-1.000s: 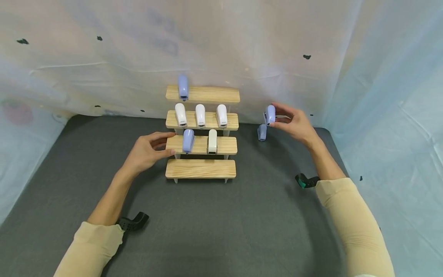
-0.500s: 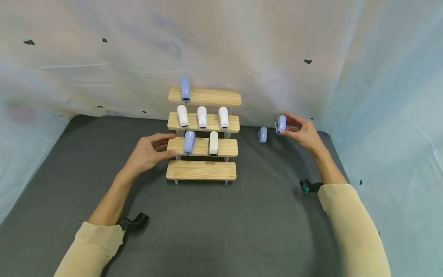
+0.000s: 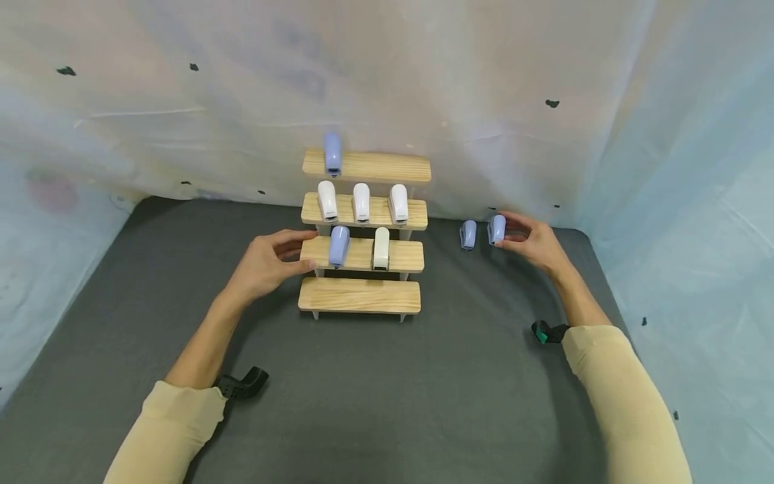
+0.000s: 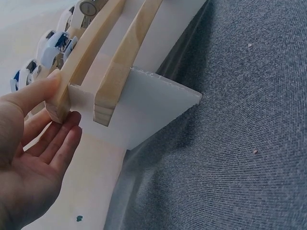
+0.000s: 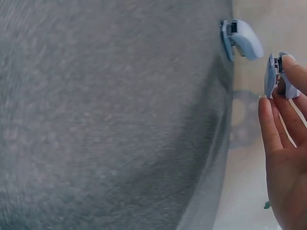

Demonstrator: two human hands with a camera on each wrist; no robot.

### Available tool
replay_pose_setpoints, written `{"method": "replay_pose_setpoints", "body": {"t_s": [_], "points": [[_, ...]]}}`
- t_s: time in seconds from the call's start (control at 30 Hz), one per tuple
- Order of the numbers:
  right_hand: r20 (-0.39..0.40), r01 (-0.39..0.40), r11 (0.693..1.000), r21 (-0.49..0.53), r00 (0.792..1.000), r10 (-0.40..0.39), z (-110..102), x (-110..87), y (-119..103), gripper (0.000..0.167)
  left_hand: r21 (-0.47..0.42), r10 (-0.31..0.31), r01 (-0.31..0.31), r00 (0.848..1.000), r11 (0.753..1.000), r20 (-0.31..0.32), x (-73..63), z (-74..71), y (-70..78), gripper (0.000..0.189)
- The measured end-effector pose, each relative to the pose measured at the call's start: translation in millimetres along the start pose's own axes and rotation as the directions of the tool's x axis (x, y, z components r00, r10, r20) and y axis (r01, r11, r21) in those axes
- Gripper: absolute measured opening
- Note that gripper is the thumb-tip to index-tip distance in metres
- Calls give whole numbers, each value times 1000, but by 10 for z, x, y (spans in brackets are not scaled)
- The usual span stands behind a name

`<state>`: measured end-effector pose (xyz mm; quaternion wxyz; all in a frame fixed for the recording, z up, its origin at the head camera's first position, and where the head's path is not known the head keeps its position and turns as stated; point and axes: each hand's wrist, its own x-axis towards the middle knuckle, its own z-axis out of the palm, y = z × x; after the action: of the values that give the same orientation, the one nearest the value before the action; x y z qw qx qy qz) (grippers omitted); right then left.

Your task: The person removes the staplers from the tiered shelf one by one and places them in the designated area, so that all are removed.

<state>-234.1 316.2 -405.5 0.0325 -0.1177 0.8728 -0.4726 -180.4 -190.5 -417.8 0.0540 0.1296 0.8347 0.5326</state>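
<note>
My left hand [image 3: 260, 267] grips the left end of a tiered wooden rack's second shelf from the front [image 3: 411, 257], thumb on one face and fingers on the other in the left wrist view. On that shelf stand a blue stapler [image 3: 339, 246] and a cream stapler [image 3: 381, 249]. At the back right, my right hand [image 3: 540, 247] pinches a small blue stapler [image 3: 496, 230] between thumb and fingers, low and close over the dark cloth. Just left of it a second blue stapler [image 3: 468, 235] stands on the cloth; the right wrist view shows it beside the held stapler [image 5: 269, 79].
Three white staplers [image 3: 361, 203] stand in a row on the third shelf. A blue stapler [image 3: 332, 153] sits at the left of the top shelf [image 3: 387, 167]. The lowest shelf [image 3: 359, 296] is bare wood. A pale curtain [image 3: 459, 87] hangs behind the table.
My right hand has carried the blue stapler to the right and down, from over the standing blue one to beside it. My left hand keeps its grip on the shelf.
</note>
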Motion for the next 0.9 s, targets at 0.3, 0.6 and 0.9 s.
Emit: {"method": "replay_pose_setpoints", "body": {"t_s": [0.3,0.6,0.9], "points": [[-21,-15,996,-85,1000,13,70,129,452,63,-7,15,-15,1000,1000,-7,3,5,-6,54],[0,-58,992,-110,998,59,110,188,527,63,-3,3,-3,1000,1000,-17,4,13,1,55],[37,-26,989,-146,999,31,130,146,291,63,-9,-1,1,1000,1000,-13,-1,5,-2,55]]}}
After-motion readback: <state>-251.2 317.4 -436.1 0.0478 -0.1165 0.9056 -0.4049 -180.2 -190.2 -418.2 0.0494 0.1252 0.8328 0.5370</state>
